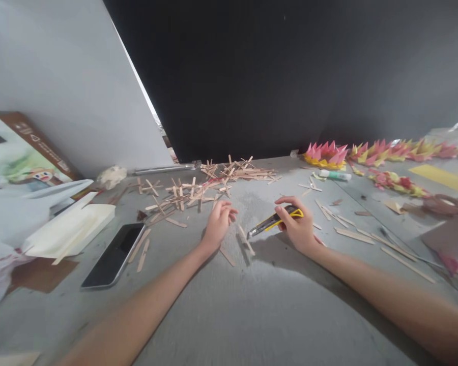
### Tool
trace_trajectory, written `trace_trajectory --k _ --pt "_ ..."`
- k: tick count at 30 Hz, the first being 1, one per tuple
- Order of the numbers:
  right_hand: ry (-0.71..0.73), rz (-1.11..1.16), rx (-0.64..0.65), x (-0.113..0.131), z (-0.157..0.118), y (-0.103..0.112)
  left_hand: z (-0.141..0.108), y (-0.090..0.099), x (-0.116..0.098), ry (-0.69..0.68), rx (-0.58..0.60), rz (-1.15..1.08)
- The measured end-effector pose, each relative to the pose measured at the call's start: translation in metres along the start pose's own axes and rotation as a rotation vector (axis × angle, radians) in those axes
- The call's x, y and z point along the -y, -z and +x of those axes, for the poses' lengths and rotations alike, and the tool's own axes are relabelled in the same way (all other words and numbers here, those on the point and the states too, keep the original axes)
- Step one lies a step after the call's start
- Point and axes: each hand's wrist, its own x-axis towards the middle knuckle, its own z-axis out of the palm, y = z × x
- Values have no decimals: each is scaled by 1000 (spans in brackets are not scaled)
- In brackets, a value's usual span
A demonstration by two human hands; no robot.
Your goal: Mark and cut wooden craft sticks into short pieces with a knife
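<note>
My right hand (299, 226) is wrapped round a yellow and black utility knife (277, 219), its blade end pointing left and down. Right by the knife tip is a small piece made of wooden craft sticks (246, 240), slightly blurred, with a dark shadow under it. To the left of this piece, my left hand (219, 221) hovers low over the table with its fingers loosely bent and nothing visible in them. A loose craft stick (227, 256) lies just below that hand. Beyond it spreads a heap of crossed craft sticks (193, 195).
A phone (114, 254) lies on the left, beside a cream paper tray (76, 229). Pink and yellow folded-paper pieces (325, 155), a glue stick (335, 175) and a tape roll (445, 204) are on the right. A black panel (290, 76) rises behind.
</note>
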Motion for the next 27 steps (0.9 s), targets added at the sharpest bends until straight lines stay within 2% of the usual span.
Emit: trace_trajectory --k 2,6,9,13,19,23,27 --pt "-5 59 -22 -1 0 0 1 1 -1 21 -7 -17" --pt "-67 164 34 -8 4 2 2 4 -4 91 -27 -113" --pt "-110 150 64 -14 6 1 1 5 -7 113 -15 -164" --pt "-131 69 94 -16 6 0 -4 4 -11 85 60 -165" --pt "-106 1 204 -15 1 0 -12 3 -15 -3 161 -6" --pt "-73 -68 274 -18 -2 0 -12 3 -11 -65 173 111" --pt "75 -291 373 -13 -3 1 -10 4 -8 -109 164 194"
